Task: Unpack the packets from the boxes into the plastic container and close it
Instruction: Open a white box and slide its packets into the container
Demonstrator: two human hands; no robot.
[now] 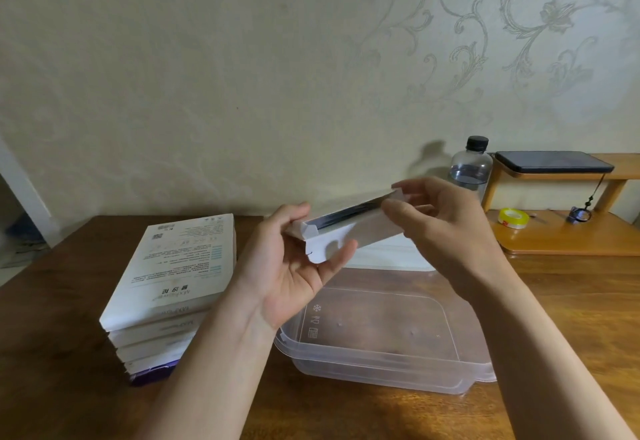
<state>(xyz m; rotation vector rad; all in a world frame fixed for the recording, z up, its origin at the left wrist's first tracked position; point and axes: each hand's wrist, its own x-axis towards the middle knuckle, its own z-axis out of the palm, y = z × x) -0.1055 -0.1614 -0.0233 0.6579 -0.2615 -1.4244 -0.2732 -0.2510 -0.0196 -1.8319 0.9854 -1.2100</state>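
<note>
I hold a flat white box (349, 228) edge-on above the far rim of a clear plastic container (381, 367). My left hand (291, 273) grips its near end, where the flap hangs open. My right hand (440, 225) pinches the far end, thumb on the front face. Dark packet edges show inside the box's open side. The container stands open on the wooden table with nothing in it. Its lid (391, 257) lies just behind it, partly hidden by my hands. A stack of several more white boxes (169, 283) sits to the left of the container.
A water bottle (471, 169) stands by the wall behind my right hand. At the right, a wooden shelf (568, 238) carries a dark phone (550, 161), a roll of yellow tape (513, 218) and a small charm. The wall runs close behind the table.
</note>
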